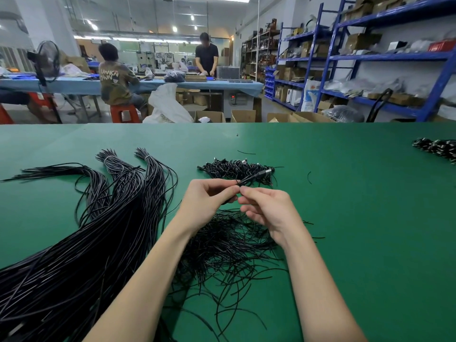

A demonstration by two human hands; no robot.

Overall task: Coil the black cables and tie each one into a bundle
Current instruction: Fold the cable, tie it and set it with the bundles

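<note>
A green table fills the lower part of the head view, and everything below is placed from it. Across its left side sprawls a thick mass of long black cables, some gathered at the far ends with pale ties. At the table's middle, under the person's forearms, lies a loose tangle of thin black ties. Farther toward the table's far edge sits a pile of finished bundles, and a second heap of bundles rests at the table's right edge (partly cut off by the frame). Above the table's middle, the left hand curls its fingers around a coiled cable, whose plug end juts out toward the finished pile. The right hand meets it fingertip to fingertip, thumb and forefinger pinched together at the coil; whether a tie sits between them cannot be told.
</note>
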